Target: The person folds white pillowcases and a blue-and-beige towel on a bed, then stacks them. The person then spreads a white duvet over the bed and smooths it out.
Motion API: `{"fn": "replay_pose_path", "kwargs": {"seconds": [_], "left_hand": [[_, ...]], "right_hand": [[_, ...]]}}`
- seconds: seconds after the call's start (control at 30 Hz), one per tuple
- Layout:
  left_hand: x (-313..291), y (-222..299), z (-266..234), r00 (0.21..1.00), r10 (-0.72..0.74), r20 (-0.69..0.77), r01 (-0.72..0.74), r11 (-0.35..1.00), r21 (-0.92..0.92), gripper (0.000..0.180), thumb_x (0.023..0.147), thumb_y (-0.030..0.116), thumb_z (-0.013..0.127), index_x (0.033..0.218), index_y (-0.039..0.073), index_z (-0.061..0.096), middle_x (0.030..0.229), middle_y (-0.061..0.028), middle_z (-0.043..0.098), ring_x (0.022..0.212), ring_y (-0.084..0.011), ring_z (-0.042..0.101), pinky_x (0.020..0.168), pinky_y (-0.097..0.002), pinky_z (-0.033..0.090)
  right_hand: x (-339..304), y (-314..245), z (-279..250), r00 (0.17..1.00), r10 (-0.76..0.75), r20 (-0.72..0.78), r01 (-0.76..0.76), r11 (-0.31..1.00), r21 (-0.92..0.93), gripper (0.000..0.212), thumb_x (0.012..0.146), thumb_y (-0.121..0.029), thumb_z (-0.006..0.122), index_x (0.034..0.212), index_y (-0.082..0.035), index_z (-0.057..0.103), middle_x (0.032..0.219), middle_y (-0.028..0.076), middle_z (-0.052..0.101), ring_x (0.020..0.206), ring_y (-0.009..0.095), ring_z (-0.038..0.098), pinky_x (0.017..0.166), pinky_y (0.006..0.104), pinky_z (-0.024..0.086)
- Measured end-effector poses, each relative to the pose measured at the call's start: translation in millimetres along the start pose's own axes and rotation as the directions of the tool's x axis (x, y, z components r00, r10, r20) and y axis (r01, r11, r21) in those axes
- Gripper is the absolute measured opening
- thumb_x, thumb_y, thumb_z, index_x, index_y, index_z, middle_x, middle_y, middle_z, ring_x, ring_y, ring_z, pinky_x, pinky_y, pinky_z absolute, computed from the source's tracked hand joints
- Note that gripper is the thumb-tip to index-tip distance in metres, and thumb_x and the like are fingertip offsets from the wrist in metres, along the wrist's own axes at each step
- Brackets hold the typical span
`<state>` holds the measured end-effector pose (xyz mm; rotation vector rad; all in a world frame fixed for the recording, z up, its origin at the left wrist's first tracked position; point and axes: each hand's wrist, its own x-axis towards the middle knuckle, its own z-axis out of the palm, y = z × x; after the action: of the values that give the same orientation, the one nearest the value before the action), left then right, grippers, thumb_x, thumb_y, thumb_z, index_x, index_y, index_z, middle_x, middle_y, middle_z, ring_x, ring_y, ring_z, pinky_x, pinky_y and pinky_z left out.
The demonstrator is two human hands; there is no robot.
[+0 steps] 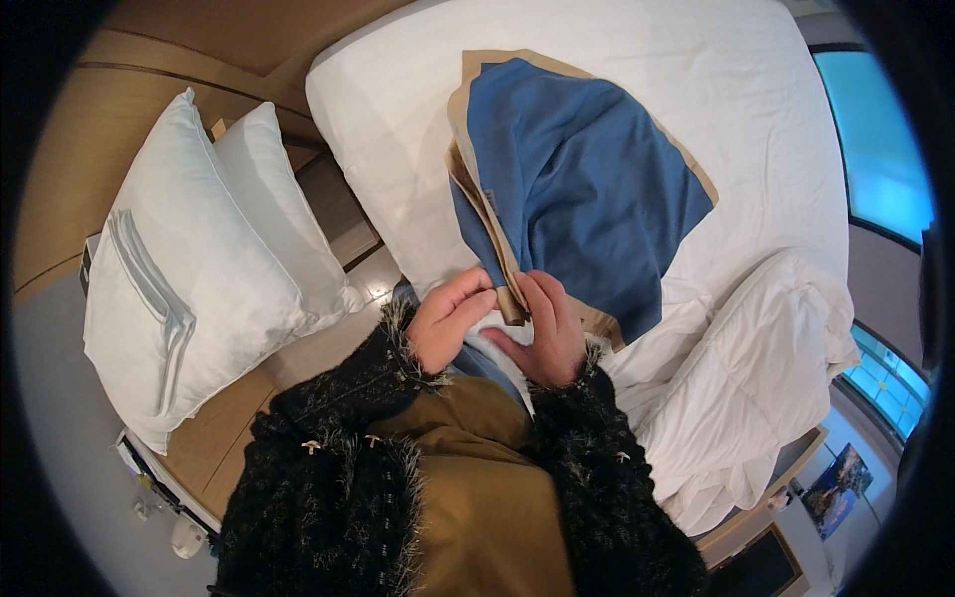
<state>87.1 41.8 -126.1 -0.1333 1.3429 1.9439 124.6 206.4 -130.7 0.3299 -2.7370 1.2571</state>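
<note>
A blue cloth (577, 149) with a tan border lies loosely spread on the bed, its layered edges bunched along the near left side. It looks like a fabric cover, though its exact kind is unclear. My left hand (450, 316) pinches the near end of the folded tan edge between thumb and fingers. Close beside it, my right hand (545, 328) grips the same corner from the other side, fingers curled over the border. The tan corner shows between both hands, just in front of my body.
The bed (756, 129) has a white sheet, with a bunched white duvet (736, 398) at the right. Two white pillows (199, 279) stand stacked at the left, with a folded white cloth (149, 289) on the front one. A wooden headboard (199, 70) rises behind them.
</note>
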Motion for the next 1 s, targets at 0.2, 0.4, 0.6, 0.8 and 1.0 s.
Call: {"fn": "replay_pose_path", "kwargs": {"seconds": [0.2, 0.4, 0.6, 0.8, 1.0], "left_hand": [[5, 10, 7, 0.923, 0.378, 0.067, -0.352, 0.764, 0.541, 0.021, 0.078, -0.001, 0.056, 0.098, 0.002, 0.053, 0.091, -0.0119, 0.053, 0.086, -0.0246, 0.053, 0.077, -0.0306, 0.042], [16, 27, 13, 0.656, 0.7, 0.284, -0.589, 0.238, 0.772, 0.047, 0.064, 0.0, 0.07, 0.107, 0.011, 0.055, 0.109, -0.0109, 0.052, 0.104, -0.0319, 0.049, 0.088, -0.0416, 0.039], [25, 47, 35, 0.5, 0.739, 0.452, -0.801, 0.196, 0.565, 0.055, 0.061, 0.011, 0.076, 0.111, 0.011, 0.053, 0.108, -0.0068, 0.056, 0.102, -0.0266, 0.053, 0.092, -0.0442, 0.036], [16, 43, 40, 0.536, 0.667, 0.518, -0.801, 0.206, 0.563, 0.051, 0.06, 0.013, 0.075, 0.107, 0.01, 0.056, 0.103, -0.008, 0.058, 0.098, -0.0278, 0.054, 0.091, -0.0424, 0.036], [-8, 19, 21, 0.628, 0.683, 0.373, -0.67, 0.231, 0.705, 0.029, 0.066, 0.003, 0.062, 0.095, 0.006, 0.061, 0.095, -0.0099, 0.057, 0.092, -0.0297, 0.054, 0.085, -0.0404, 0.04]], "right_hand": [[2, 2, -10, 0.994, 0.1, -0.03, -0.095, 0.986, 0.14, 0.035, 0.07, 0.004, 0.063, 0.104, 0.001, 0.054, 0.095, 0.017, 0.059, 0.078, 0.034, 0.059, 0.068, 0.0344, 0.049], [7, -19, -62, 0.995, 0.062, -0.076, -0.031, 0.933, 0.358, 0.019, 0.069, 0.005, 0.061, 0.087, 0.003, 0.058, 0.078, 0.015, 0.059, 0.067, 0.029, 0.058, 0.06, 0.0312, 0.044], [1, -51, -111, 0.963, -0.074, -0.261, 0.189, 0.873, 0.45, 0.017, 0.066, 0.005, 0.061, 0.083, 0.004, 0.058, 0.069, 0.014, 0.058, 0.057, 0.027, 0.057, 0.053, 0.0312, 0.043], [-8, -73, -153, 0.939, -0.234, -0.253, 0.335, 0.797, 0.502, 0.012, 0.064, 0.005, 0.057, 0.075, 0.008, 0.055, 0.063, 0.016, 0.055, 0.052, 0.027, 0.055, 0.047, 0.0311, 0.043], [-18, -81, -176, 0.932, -0.312, -0.183, 0.358, 0.734, 0.578, 0.013, 0.076, -0.004, 0.06, 0.078, 0.008, 0.055, 0.066, 0.016, 0.055, 0.054, 0.026, 0.055, 0.048, 0.0321, 0.046]]}}
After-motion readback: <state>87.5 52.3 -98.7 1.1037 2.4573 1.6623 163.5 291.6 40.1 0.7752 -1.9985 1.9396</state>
